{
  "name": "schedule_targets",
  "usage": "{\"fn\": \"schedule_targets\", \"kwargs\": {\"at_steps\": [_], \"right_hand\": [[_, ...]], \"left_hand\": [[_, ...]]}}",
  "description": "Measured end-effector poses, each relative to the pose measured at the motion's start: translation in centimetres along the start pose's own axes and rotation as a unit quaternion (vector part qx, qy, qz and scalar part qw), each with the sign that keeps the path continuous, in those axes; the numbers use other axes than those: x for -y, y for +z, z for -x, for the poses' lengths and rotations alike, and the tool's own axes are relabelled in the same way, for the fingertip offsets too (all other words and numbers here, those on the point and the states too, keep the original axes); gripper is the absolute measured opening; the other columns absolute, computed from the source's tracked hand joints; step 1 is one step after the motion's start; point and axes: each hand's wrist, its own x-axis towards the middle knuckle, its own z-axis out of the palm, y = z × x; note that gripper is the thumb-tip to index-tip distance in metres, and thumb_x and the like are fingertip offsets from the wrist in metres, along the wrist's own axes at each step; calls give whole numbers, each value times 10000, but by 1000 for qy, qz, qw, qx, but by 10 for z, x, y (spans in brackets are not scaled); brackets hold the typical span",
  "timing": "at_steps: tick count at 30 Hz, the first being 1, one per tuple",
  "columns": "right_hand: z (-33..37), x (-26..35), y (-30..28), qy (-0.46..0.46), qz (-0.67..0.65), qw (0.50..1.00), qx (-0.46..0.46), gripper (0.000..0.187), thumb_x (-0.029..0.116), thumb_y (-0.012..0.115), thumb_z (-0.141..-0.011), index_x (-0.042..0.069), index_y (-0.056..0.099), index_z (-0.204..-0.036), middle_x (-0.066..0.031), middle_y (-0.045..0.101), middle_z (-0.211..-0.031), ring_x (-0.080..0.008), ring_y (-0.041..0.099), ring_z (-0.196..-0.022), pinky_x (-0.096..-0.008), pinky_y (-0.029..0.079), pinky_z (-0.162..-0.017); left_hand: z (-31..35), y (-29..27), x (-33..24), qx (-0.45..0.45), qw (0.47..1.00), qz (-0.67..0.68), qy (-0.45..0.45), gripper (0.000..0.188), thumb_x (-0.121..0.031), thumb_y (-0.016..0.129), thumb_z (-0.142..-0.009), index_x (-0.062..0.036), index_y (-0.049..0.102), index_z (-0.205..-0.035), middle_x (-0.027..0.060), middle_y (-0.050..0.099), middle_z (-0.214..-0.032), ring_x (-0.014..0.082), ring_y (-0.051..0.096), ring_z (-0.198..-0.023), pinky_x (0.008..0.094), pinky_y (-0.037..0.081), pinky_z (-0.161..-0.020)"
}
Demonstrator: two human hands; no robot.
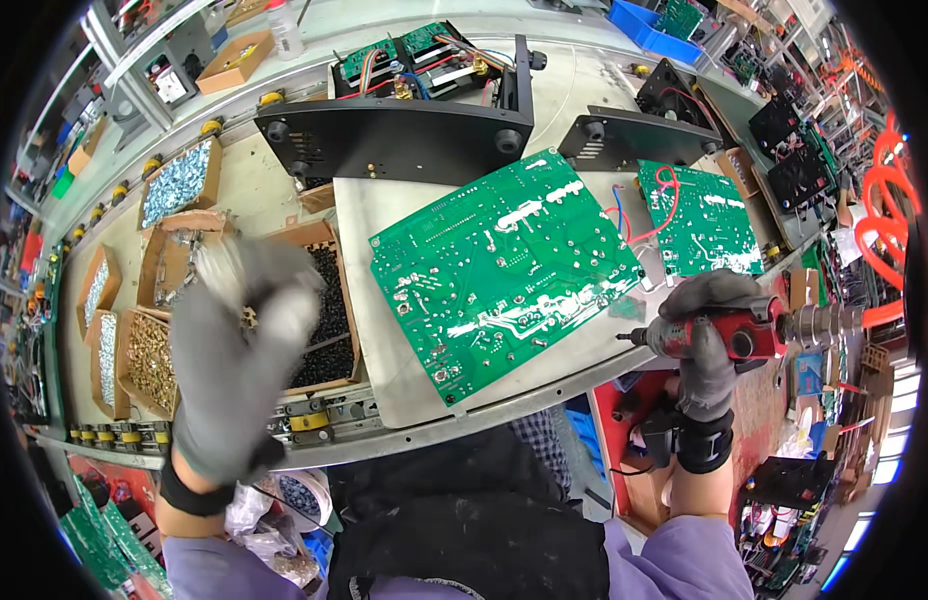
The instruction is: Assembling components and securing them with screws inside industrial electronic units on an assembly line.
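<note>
My right hand (708,370), in a grey glove, is closed around a red air screwdriver (756,334). Its dark bit points left, just off the right edge of a large green circuit board (509,275) that lies solder side up on a pale work surface. My left hand (234,360), gloved as well, is smeared by motion above the cardboard boxes of small parts; whether its fingers hold anything is hidden. Right beside it are a box of black screws (329,300) and a box of brass-coloured parts (151,360).
Two black metal panels (394,137) with rubber feet stand behind the board, wired electronics beyond. A smaller green board (699,225) with red wires lies to the right. Silvery screws fill a box (180,185) at left. An orange coiled hose (884,225) hangs at right.
</note>
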Motion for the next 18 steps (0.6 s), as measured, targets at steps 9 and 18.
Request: {"fn": "schedule_targets", "kwargs": {"at_steps": [9,18], "right_hand": [[1,4,-6,-6,-41,999,6,414,208,730,-860,79,440,-1125,-158,601,-906,-232,619,-763,-345,555,-613],[15,13,41,-21,-156,985,68,380,125,715,-866,79,421,-1102,-140,574,-905,-227,604,-756,-337,546,-603]], "left_hand": [[53,152,-37,289,946,71,131,138,-122,672,-858,-92,597,-971,96,656,-977,289,644,-926,371,526,-743],[69,116,-9,262,964,20,-35,118,-70,642,-857,-52,636,-974,112,657,-883,293,652,-777,371,515,-686]]}}
